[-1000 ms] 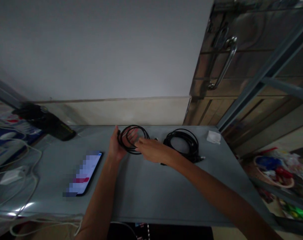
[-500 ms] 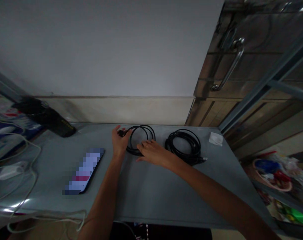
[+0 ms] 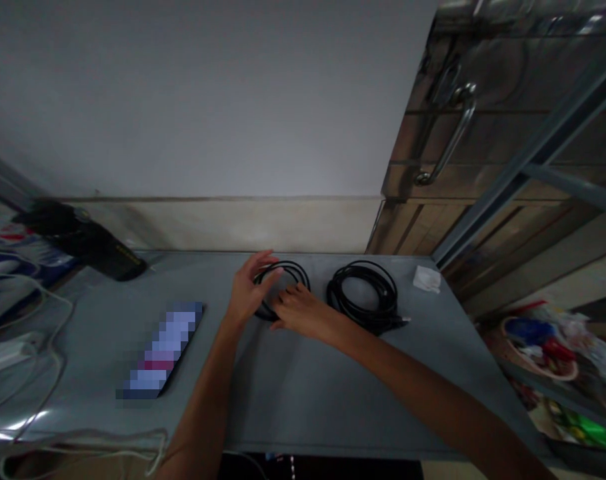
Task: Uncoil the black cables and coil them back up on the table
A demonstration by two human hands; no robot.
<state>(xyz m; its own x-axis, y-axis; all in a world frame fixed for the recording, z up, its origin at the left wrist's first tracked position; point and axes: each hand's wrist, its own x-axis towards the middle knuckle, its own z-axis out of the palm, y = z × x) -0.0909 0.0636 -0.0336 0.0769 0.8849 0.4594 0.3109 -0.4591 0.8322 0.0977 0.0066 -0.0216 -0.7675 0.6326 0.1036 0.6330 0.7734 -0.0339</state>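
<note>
A black cable lies in loose loops on the grey table, between my two hands. My left hand curls around the left side of these loops, its thumb reaching over them and its fingers on the far side. My right hand has its fingers bent closed on the loops at their lower right, and it hides part of the cable. Both cable ends are out of sight under the hands. To the right rests a second, thicker coil of black cable, with a plug at its lower right; neither hand touches it.
A phone with a blurred screen lies left of my arms. Further left are a black umbrella-like bundle, a white adapter and pale cords. A crumpled white tissue sits near the right edge, and a wall rises behind the table.
My left hand has moved right, from the cable's end onto the loops, closer to my right hand. The black connector it held is now hidden. The camera view has shifted slightly.
</note>
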